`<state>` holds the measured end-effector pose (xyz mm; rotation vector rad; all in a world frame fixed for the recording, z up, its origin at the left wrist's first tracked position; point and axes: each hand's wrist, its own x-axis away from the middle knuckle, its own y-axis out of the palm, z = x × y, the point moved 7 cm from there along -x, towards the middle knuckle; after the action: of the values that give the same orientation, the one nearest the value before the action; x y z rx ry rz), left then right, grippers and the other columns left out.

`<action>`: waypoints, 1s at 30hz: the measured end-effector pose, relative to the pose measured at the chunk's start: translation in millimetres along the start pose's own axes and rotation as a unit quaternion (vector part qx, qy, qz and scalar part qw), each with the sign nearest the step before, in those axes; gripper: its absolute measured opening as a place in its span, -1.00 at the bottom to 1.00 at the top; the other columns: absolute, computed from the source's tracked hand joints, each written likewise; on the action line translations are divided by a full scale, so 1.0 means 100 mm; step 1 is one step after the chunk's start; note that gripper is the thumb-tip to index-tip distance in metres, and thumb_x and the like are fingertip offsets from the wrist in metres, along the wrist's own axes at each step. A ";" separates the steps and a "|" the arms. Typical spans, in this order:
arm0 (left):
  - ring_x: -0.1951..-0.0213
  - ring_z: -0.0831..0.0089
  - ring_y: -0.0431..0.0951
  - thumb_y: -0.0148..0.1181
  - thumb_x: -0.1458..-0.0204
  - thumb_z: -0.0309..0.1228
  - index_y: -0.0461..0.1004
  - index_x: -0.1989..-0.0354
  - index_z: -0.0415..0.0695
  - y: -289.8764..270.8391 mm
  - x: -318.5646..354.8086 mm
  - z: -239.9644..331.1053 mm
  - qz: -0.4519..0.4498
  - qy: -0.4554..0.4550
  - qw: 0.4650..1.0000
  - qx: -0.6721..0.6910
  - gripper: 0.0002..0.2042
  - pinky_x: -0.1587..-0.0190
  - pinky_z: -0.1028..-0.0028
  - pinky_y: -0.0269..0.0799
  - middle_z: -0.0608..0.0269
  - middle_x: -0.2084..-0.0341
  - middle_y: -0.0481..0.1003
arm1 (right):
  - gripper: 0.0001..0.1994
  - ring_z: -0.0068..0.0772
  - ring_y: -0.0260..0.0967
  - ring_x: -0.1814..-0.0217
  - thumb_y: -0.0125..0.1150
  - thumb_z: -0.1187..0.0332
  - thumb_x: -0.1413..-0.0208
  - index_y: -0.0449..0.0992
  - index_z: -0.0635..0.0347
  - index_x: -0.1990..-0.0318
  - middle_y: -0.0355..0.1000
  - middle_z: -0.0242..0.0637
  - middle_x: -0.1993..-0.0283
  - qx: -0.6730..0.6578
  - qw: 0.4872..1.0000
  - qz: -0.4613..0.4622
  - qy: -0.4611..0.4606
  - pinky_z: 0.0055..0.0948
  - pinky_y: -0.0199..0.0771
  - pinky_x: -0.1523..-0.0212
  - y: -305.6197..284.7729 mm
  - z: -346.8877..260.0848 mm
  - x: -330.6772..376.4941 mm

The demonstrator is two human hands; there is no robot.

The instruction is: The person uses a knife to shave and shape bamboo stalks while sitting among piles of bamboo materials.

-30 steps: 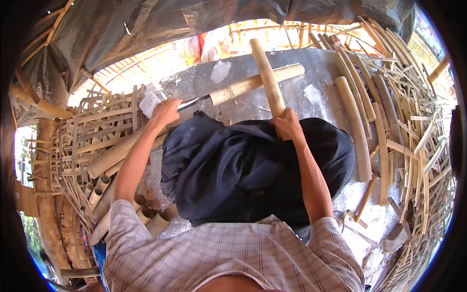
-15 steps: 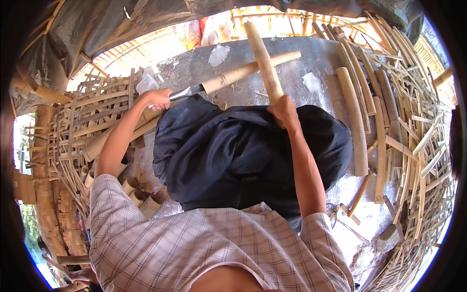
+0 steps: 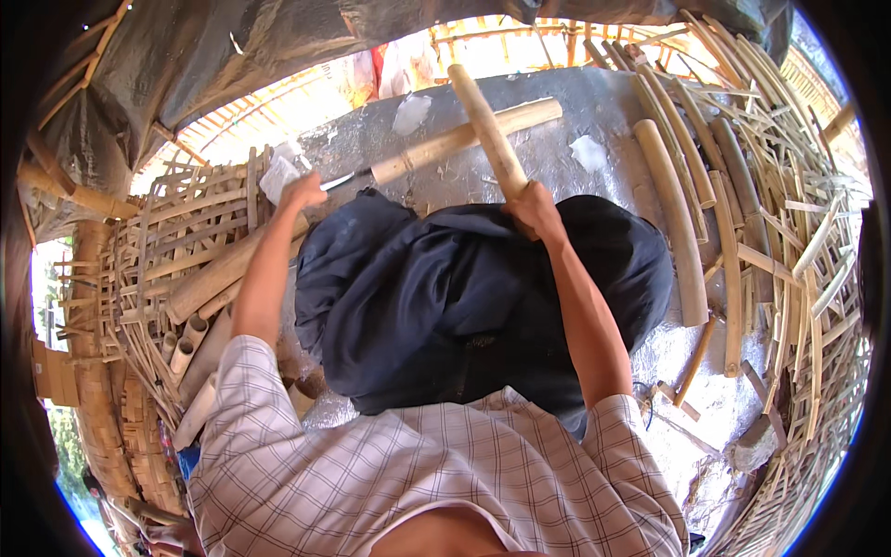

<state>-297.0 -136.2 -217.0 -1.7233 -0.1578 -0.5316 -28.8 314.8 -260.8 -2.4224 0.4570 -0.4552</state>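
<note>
Since the frame half a second ago, the far end of the stick point(image 3: 487, 135) has come lower and swung further left. The right hand point(image 3: 534, 209) is clenched around its near end. The left hand point(image 3: 303, 192) grips a knife point(image 3: 342, 179), its blade pointing right toward the near end of a bamboo pole point(image 3: 422, 158). That pole lies ahead of and between the hands, under the stick's line; contact is unclear. Left of the left forearm, hollow tubes point(image 3: 193, 329) show open ends, their insides too dark to read. Black cloth point(image 3: 445, 288) spreads below both hands.
</note>
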 end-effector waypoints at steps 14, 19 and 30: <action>0.00 0.02 0.67 0.30 0.28 -0.27 0.69 0.17 -0.13 0.41 -0.15 0.25 0.009 -0.041 0.998 0.040 -0.59 0.00 0.12 0.57 -0.03 0.11 0.67 | -0.35 0.27 0.57 0.05 0.67 0.25 0.31 0.54 0.45 0.05 0.59 0.21 0.16 0.106 0.988 0.016 -0.115 -0.06 0.58 0.02 0.14 -0.28 0.17; 0.09 0.02 0.70 0.25 0.20 -0.27 0.70 0.37 -0.14 0.49 -0.05 0.30 -0.018 -0.029 0.996 0.083 -0.74 0.14 0.17 0.57 -0.06 0.25 0.69 | -0.40 0.14 0.62 0.07 0.50 0.34 0.24 0.47 0.45 -0.01 0.59 0.21 0.17 0.066 0.987 0.052 -0.134 -0.07 0.60 0.06 -0.59 -1.53 0.40; 0.13 0.06 0.71 0.17 0.39 -0.43 0.67 0.54 -0.07 0.48 -0.14 0.46 -0.127 -0.006 0.986 0.110 -0.80 0.15 0.17 0.53 0.06 0.35 0.68 | -0.45 0.11 0.61 0.02 0.56 0.37 0.21 0.48 0.37 0.03 0.58 0.13 0.14 0.277 0.957 -0.002 -0.082 -0.04 0.63 0.17 0.63 -0.53 0.27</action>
<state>-278.7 -100.6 -272.3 -1.4987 -0.4344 -0.6645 -41.3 228.7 -255.5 -1.8966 0.2123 -0.3268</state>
